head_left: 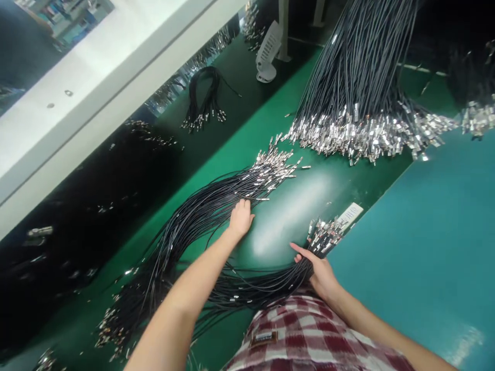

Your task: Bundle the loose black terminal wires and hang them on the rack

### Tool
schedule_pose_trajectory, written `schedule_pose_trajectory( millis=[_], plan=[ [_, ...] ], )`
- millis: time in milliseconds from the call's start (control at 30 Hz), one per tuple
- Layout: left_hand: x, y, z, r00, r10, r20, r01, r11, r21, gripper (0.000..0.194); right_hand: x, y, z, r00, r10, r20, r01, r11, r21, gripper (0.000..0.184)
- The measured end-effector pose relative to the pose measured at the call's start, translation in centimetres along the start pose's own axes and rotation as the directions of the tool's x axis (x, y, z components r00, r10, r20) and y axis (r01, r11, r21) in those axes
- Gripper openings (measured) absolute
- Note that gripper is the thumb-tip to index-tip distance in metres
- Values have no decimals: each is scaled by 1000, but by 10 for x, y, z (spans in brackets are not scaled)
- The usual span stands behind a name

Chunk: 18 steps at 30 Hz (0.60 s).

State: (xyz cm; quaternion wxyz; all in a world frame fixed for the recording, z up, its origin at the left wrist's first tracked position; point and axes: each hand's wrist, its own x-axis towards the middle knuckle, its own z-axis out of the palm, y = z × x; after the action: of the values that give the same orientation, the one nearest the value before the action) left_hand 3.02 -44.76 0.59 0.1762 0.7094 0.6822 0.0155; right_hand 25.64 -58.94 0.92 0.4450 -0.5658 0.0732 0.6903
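My left hand (241,219) is closed at the near edge of a loose bundle of black cables (197,206), with its fingers on a cable near the metal-tipped end. These cables fan out across the green table, and their silvery terminals (274,167) point to the upper right. Close to my body, my right hand (319,270) is wrapped round a second bundle of black cables (263,286), its index finger stretched out. Metal connectors (327,234) of that bundle stick out past my right hand, beside a white label (351,214) with handwriting.
A large pile of black cables (359,67) with shiny ends lies at the upper right. A small looped cable bundle (203,98) and a white fan (268,54) are farther back. The white shelf beam (96,77) crosses the upper left. The green table (228,159) ends on the right above a blue-green floor (433,247).
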Motion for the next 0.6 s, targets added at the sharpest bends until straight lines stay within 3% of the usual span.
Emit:
schedule_pose_trajectory(
  millis=[67,133,233,300,433,533,600],
  plan=[
    [-25,-5,24,1000,1,-2,-1,994,111,10,5,1,-1,999,31,-27,-32,999,-35,33],
    [-42,-1,35,999,32,24,-35,991,131,8,8,1,-2,999,37,-35,-38,999,-33,31],
    [-70,8,37,988,124,91,-129,991,47,12,9,-2,-3,996,86,-19,-86,996,21,38],
    [-94,10,37,986,139,87,-132,988,-79,14,9,-4,-1,992,127,1,-127,991,53,38],
    [-134,6,36,988,136,-69,-151,944,-292,19,8,-8,1,992,121,39,-124,990,69,30],
    [-144,5,26,978,60,-197,-134,914,-384,20,6,-9,0,991,115,70,-119,992,51,32],
    [-146,10,15,974,-16,-226,-92,885,-457,21,3,-9,-1,986,106,127,-111,993,32,35]
  ],
)
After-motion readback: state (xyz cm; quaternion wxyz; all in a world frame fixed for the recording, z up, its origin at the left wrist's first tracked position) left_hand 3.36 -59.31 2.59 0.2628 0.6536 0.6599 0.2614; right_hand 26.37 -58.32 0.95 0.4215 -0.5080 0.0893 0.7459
